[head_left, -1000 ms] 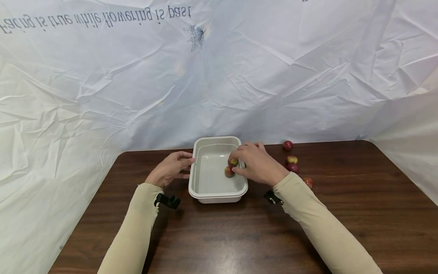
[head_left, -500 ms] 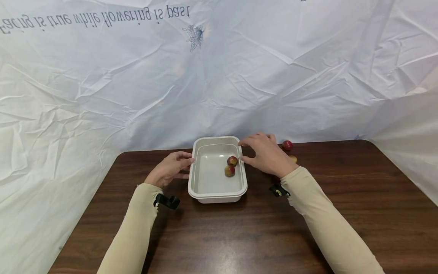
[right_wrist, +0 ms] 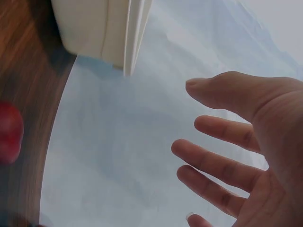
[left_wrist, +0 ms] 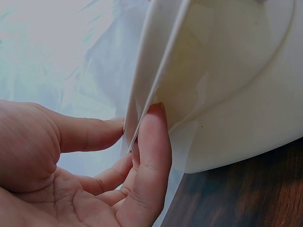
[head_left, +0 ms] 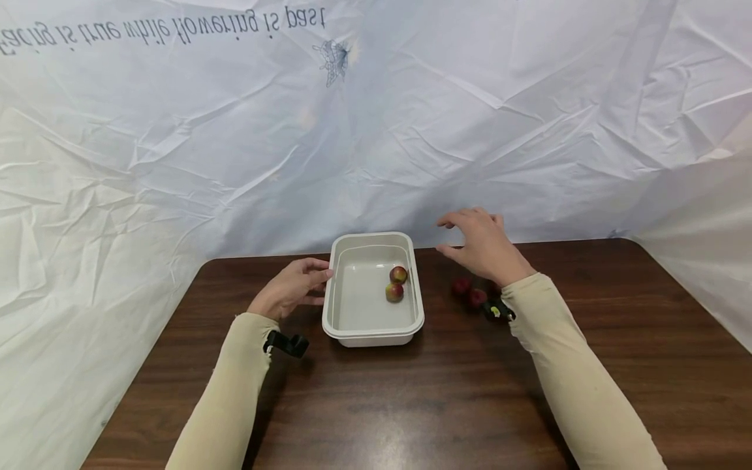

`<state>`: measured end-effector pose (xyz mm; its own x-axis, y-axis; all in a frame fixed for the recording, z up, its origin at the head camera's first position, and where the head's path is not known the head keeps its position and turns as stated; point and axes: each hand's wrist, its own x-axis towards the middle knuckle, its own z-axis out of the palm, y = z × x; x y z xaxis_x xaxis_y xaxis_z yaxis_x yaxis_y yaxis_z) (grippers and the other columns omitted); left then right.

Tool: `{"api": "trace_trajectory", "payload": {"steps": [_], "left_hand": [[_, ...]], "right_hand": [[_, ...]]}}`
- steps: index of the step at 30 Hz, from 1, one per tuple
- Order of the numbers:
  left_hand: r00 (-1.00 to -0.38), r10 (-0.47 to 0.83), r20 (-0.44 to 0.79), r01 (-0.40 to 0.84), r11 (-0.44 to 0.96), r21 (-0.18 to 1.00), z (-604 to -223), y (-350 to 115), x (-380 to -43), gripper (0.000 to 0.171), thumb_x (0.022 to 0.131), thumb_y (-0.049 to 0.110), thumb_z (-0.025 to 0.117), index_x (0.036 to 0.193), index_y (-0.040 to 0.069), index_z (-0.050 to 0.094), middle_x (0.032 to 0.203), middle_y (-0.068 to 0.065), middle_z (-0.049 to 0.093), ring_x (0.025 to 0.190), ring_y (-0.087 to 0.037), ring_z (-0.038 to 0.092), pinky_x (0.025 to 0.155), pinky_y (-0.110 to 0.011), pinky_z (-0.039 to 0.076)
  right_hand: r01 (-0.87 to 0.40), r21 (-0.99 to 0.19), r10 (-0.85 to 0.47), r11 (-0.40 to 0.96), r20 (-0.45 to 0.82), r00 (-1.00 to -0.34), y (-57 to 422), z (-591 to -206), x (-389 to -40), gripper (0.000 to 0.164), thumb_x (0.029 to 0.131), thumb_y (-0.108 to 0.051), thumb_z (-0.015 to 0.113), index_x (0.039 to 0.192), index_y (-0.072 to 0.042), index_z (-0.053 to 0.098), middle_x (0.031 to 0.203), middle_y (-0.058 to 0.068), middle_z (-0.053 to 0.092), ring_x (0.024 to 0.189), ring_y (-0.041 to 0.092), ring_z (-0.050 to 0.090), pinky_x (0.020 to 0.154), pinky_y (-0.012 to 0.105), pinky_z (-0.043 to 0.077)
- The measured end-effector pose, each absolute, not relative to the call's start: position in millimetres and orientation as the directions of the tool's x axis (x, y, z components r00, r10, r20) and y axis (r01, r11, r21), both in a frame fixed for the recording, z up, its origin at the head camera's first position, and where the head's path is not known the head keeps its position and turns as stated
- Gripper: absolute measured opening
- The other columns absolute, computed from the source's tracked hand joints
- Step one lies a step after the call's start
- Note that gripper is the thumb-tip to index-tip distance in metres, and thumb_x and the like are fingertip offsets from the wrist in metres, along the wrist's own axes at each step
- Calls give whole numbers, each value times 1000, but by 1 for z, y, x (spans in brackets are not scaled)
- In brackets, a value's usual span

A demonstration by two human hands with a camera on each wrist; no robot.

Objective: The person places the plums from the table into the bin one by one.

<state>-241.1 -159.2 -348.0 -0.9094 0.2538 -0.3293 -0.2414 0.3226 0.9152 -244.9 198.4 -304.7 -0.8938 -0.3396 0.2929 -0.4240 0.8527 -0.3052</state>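
Note:
A white plastic tub (head_left: 373,316) stands at the back middle of the table, with two small red-and-yellow apples (head_left: 394,292) touching each other inside, toward its right wall. My left hand (head_left: 292,287) grips the tub's left rim; the left wrist view shows the thumb on one side of the rim (left_wrist: 158,52) and a finger on the other. To the right of the tub, my right hand (head_left: 482,245) hovers with thumb and fingers spread and nothing between them. Below it lie dark red apples (head_left: 461,286), partly covered by the wrist; one apple (right_wrist: 9,132) appears at the right wrist view's left edge.
A dark brown wooden table (head_left: 376,398) carries everything. Behind its back edge hangs a wrinkled white sheet (head_left: 376,150) with printed lettering. A black wrist camera mount (head_left: 286,344) is strapped to the left sleeve, and another (head_left: 498,310) to the right.
My right hand has let go of an apple in the tub, then lifted away to the right above the loose apples. The left hand has stayed at the rim.

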Motion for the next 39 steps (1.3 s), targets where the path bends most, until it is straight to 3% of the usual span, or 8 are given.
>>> {"api": "trace_trajectory", "payload": {"steps": [20, 39], "left_hand": [[-909, 255, -330, -243, 317, 916, -350, -161, -243, 43, 108, 22, 54, 144, 2, 46, 130, -17, 59, 109, -26, 63, 91, -41, 62], [-906, 255, -337, -247, 326, 913, -350, -160, -242, 43, 108, 24, 55, 144, 2, 46, 134, -19, 58, 111, -27, 64, 91, -40, 62]], "right_hand": [[-327, -326, -252, 887, 253, -934, 230, -314, -262, 42, 95, -30, 73, 132, -11, 63, 129, 17, 65, 123, 40, 48, 91, 57, 29], [-245, -381, -197, 891, 161, -967, 264, -327, -279, 45, 96, -27, 69, 136, -8, 59, 134, 23, 63, 129, 48, 46, 95, 67, 27]]}}
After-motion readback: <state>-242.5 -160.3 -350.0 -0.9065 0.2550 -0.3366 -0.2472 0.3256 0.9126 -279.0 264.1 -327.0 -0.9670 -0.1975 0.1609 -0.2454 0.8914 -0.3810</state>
